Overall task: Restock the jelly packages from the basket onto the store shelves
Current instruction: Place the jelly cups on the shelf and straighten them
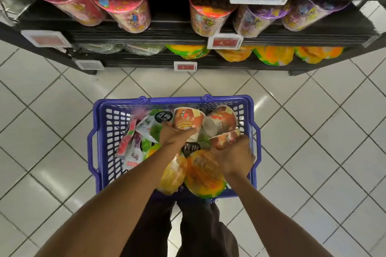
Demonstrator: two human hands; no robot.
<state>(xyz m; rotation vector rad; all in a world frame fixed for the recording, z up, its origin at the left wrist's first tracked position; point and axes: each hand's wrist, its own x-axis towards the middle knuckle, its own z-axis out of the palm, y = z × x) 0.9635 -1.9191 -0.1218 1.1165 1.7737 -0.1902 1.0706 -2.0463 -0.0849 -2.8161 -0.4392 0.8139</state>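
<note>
— Tiled floor (52, 121), black shelves (167, 35) ahead?
— Below, blue basket (173, 100) of jelly packages (204, 173).
— Grip?
— Gripping orange jelly cup (189, 120) with left hand (173, 137), clutching second cup (226, 139) with right hand (234, 156), both inside basket.

Shop aisle: black shelves (188, 36) stocked with goods, price tags (225, 42), tiled floor (52, 100).

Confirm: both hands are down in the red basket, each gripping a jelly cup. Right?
No: the basket is blue, not red, as the head view shows. The rest holds: the left hand grips an orange cup and the right hand grips a reddish cup, both down inside it.
</note>
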